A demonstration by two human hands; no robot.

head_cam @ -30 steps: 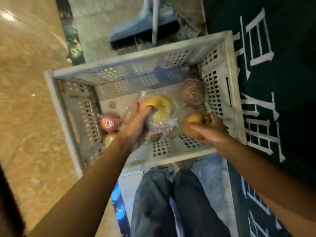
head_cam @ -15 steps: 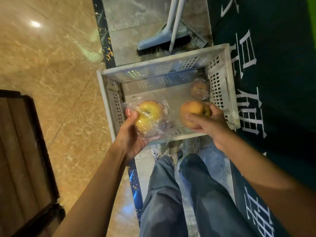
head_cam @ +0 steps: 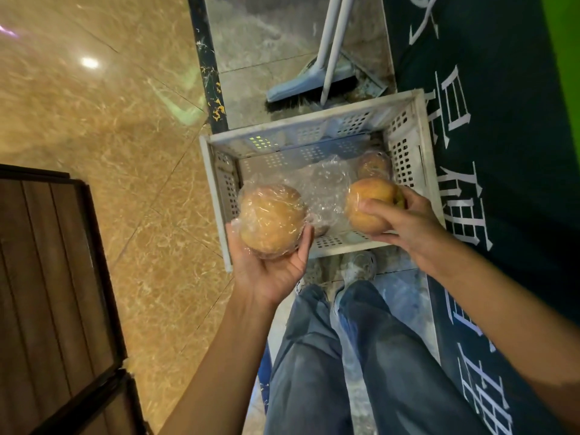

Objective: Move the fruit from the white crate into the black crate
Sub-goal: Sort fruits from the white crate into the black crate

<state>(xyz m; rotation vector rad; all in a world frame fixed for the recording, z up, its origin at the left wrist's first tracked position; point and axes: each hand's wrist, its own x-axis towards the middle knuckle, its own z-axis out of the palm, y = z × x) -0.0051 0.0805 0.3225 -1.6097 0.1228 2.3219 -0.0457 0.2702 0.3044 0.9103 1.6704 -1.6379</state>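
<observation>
Left hand [head_cam: 270,271] cups a wrapped fruit [head_cam: 271,219] from below, right hand [head_cam: 405,221] clamps a bare fruit [head_cam: 370,205] from the side, both over the white crate's [head_cam: 417,171] near edge. One fruit [head_cam: 373,166] remains inside. A dark slatted box [head_cam: 47,277], possibly the black crate, lies left, nearer the left hand, across tiled floor [head_cam: 110,120].

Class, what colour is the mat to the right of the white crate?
Dark green mat with white characters, best seen in the head view.
</observation>
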